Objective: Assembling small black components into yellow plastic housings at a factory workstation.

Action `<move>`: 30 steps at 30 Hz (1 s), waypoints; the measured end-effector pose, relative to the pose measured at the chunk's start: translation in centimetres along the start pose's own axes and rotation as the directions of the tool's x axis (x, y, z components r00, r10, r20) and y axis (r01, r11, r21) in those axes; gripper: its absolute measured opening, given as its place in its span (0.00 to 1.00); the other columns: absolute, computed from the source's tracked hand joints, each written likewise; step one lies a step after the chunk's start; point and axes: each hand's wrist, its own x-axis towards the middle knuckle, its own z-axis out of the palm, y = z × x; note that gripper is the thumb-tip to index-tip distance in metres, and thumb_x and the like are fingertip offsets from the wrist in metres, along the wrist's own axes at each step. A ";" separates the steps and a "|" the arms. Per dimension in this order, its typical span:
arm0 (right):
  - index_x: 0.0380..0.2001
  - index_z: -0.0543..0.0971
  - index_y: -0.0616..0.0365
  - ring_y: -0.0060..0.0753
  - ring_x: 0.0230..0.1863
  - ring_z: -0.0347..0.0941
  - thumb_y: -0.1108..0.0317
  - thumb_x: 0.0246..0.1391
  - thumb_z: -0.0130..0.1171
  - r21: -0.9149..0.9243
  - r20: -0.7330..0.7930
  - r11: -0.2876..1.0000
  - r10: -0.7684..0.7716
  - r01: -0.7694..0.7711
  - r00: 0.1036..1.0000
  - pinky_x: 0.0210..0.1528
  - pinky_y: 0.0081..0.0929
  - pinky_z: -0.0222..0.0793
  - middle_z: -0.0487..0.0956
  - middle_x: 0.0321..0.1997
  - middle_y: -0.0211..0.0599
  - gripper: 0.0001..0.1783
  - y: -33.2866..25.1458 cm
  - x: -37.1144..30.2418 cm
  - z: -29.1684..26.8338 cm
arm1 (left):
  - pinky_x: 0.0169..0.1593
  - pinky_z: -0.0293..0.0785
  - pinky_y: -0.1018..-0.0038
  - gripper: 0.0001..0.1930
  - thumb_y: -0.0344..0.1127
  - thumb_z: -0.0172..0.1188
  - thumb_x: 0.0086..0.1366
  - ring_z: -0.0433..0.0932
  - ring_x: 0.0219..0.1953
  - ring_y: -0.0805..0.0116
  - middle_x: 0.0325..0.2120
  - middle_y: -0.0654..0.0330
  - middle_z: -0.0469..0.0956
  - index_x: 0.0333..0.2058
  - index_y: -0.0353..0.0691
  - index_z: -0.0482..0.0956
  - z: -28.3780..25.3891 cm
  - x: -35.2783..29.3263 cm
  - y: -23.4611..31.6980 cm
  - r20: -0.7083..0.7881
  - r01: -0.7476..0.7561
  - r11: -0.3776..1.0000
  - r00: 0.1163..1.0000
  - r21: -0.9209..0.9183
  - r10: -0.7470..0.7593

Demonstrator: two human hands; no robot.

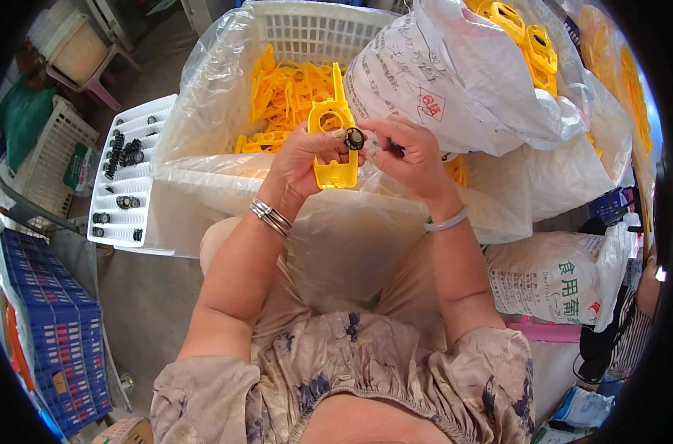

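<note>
From my remote seat I see the left hand (298, 159) gripping a yellow plastic casing (336, 175), round-holed with a narrow stem, over the crate's near side; its fingers are partly hidden behind. A black round part (354, 138) sits at the casing's right edge. The right hand (414, 152) curls beside it, half-closed; I can't tell its grip. Leftward, a white ribbed tray (129, 220) carries black parts (113, 154); beyond, yellow pieces (296, 85) fill the plastic-lined crate (307, 28).
</note>
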 end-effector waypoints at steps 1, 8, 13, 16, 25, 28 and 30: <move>0.40 0.75 0.58 0.16 0.22 0.60 0.82 0.36 0.55 -0.003 0.051 1.000 0.012 -0.012 0.999 0.22 0.16 0.56 0.65 0.22 0.25 0.22 0.0 0.0 0.0 | 0.35 0.77 0.63 0.15 0.24 0.56 0.53 0.77 0.31 0.59 0.31 0.52 0.75 0.41 0.35 0.66 0.0 0.0 -0.1 0.000 0.001 1.000 1.000 0.000 -0.001; 0.39 0.74 0.60 0.31 0.25 0.71 0.76 0.39 0.57 -0.141 0.115 0.990 0.006 0.011 0.993 0.28 0.24 0.68 0.74 0.29 0.38 0.18 -0.1 -0.1 0.4 | 0.34 0.76 0.69 0.16 0.25 0.57 0.54 0.76 0.29 0.66 0.30 0.57 0.74 0.41 0.39 0.66 0.1 0.1 -0.6 -0.074 0.001 0.995 0.997 0.095 0.006; 0.34 0.74 0.61 0.35 0.24 0.71 0.73 0.39 0.59 -0.284 0.024 0.952 -0.107 0.109 0.994 0.27 0.26 0.67 0.74 0.26 0.39 0.14 0.6 -0.2 0.9 | 0.34 0.76 0.70 0.15 0.32 0.58 0.56 0.75 0.29 0.67 0.31 0.58 0.74 0.41 0.40 0.66 0.1 0.1 -0.8 -0.024 -0.015 0.990 1.000 0.142 0.018; 0.33 0.74 0.61 0.34 0.24 0.71 0.72 0.39 0.60 -0.201 -0.107 0.980 -0.030 0.008 0.994 0.26 0.26 0.67 0.74 0.25 0.38 0.13 0.4 -0.4 1.2 | 0.36 0.75 0.69 0.14 0.41 0.53 0.61 0.75 0.32 0.68 0.32 0.59 0.74 0.41 0.41 0.67 0.7 -0.2 -1.0 -0.013 0.000 0.999 1.000 0.048 0.001; 0.34 0.75 0.62 0.28 0.23 0.70 0.73 0.40 0.61 -0.298 -0.259 0.955 -0.077 -0.004 0.963 0.26 0.23 0.66 0.73 0.24 0.36 0.13 0.0 -0.2 3.1 | 0.41 0.70 0.74 0.18 0.46 0.40 0.66 0.72 0.37 0.71 0.37 0.63 0.72 0.47 0.42 0.65 0.5 0.1 -2.7 -0.086 -0.041 0.999 0.995 -0.004 0.041; 0.34 0.74 0.62 0.32 0.23 0.70 0.72 0.40 0.63 -0.369 -0.281 0.929 -0.079 -0.031 0.956 0.26 0.24 0.67 0.73 0.25 0.38 0.15 -0.1 -0.3 3.3 | 0.44 0.68 0.74 0.18 0.46 0.39 0.66 0.71 0.39 0.73 0.39 0.64 0.71 0.49 0.42 0.64 0.7 0.0 -2.9 -0.031 -0.098 0.994 0.995 0.042 0.099; 0.33 0.73 0.61 0.36 0.23 0.71 0.71 0.39 0.62 -0.380 -0.298 0.925 -0.099 -0.022 0.949 0.25 0.26 0.67 0.73 0.24 0.38 0.15 -0.2 -0.2 3.3 | 0.46 0.66 0.74 0.18 0.45 0.40 0.66 0.69 0.42 0.74 0.41 0.64 0.70 0.50 0.43 0.63 0.7 0.0 -2.9 0.028 -0.100 0.995 0.995 0.009 0.100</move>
